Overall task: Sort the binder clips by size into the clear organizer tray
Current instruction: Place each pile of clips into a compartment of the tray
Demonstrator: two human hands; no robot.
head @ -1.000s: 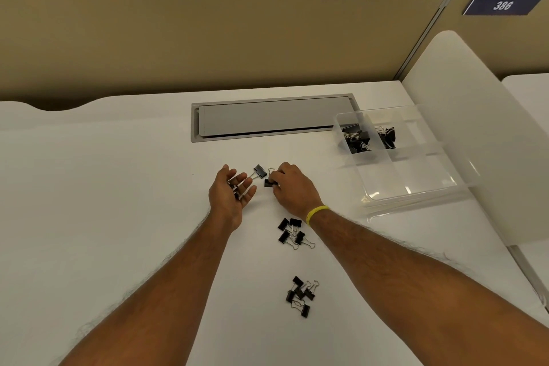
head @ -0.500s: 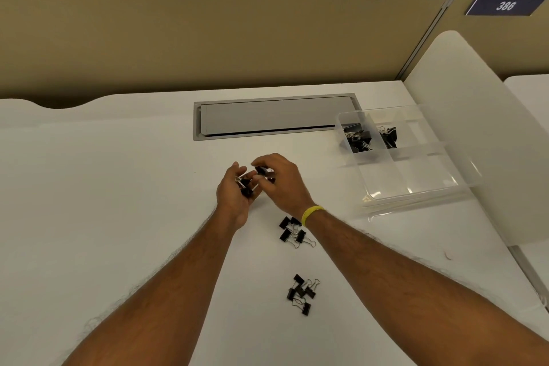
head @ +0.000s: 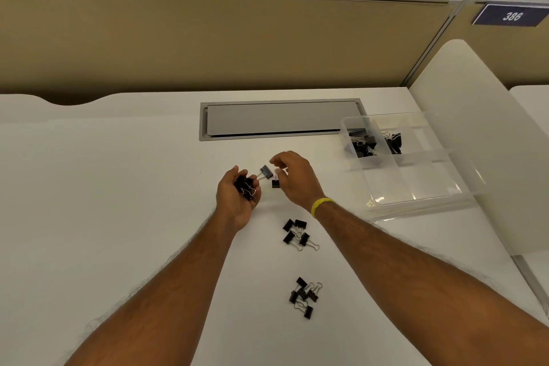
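My left hand [head: 237,202] is cupped palm up on the white desk, curled around several black binder clips [head: 245,186]. My right hand [head: 294,180], with a yellow wristband, hovers just right of it with thumb and fingers apart. Two loose clips lie under its fingertips, one [head: 266,172] by my left fingers and one [head: 275,183] below the thumb. Nearer me lie two small heaps of clips, a middle heap [head: 298,233] and a near heap [head: 304,296]. The clear organizer tray [head: 416,184] sits at the right; its two far compartments hold clips, left [head: 361,142] and right [head: 393,142].
A grey cable hatch [head: 279,119] is set into the desk behind my hands. A white curved divider [head: 469,128] rises just right of the tray. A tan partition wall [head: 208,38] closes the far side of the desk.
My right hand lifted a clip from the desk into my left palm, then drew back right and opened. My left fingers curled further around their clips.
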